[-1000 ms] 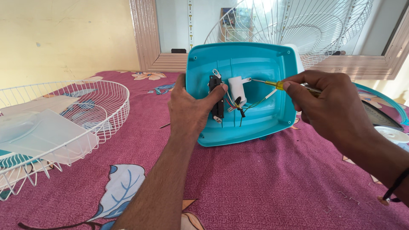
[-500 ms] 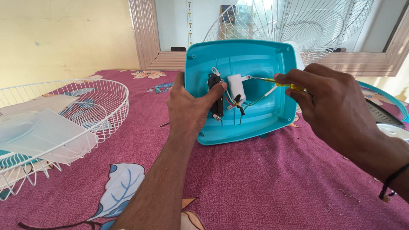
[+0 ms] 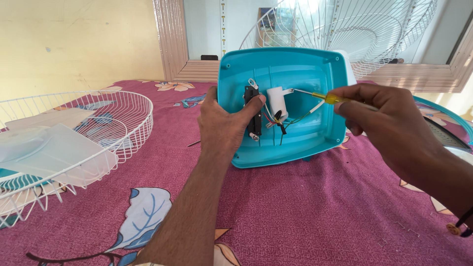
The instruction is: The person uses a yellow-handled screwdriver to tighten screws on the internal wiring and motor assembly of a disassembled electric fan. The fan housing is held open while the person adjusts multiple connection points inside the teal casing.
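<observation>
Our left hand [image 3: 224, 123] grips the teal housing [image 3: 305, 133], tilted on the bedspread [image 3: 320, 212]; our right hand [image 3: 389, 118] pinches a screwdriver [image 3: 315, 94] at the capacitor [image 3: 277, 101]. A slipped tip could nick the wires [image 3: 295, 120].

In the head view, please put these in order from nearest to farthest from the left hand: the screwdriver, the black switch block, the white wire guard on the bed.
1. black switch block: under the thumb of the left hand, inside the teal base.
2. screwdriver: to the right, held by the right hand.
3. white wire guard: far left on the bed.
</observation>
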